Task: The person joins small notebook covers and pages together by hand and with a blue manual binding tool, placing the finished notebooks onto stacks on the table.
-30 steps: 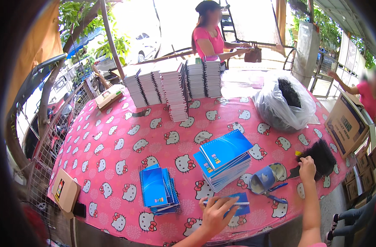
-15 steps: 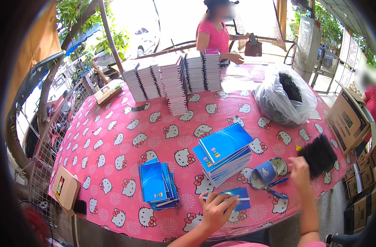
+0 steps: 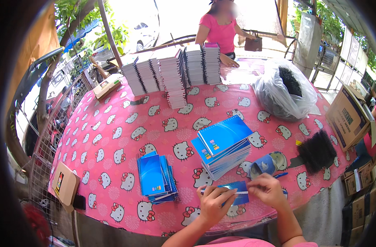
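Observation:
A small blue notebook, its white page edge turned up, lies near the table's front edge. My left hand grips it, fingers curled over its left part. At its right end, my right hand has its fingers pinched together; whatever they hold is too small to make out. Just beyond stands a tall stack of blue notebooks. To the left lies a lower pile of blue spiral notebooks. A blue patterned cup rests on its side near my right hand, with a blue pen beside it.
Black binding coils lie at the right, and a clear plastic bag holds more. Tall stacks of spiral-bound books stand at the back. A cardboard box is at the right edge, an open carton at the left. Across the table stands a person.
My right hand has come from beside the black coils leftward to the notebook's right end. My left hand stays on the notebook. The person across has shifted, a hand now on the table.

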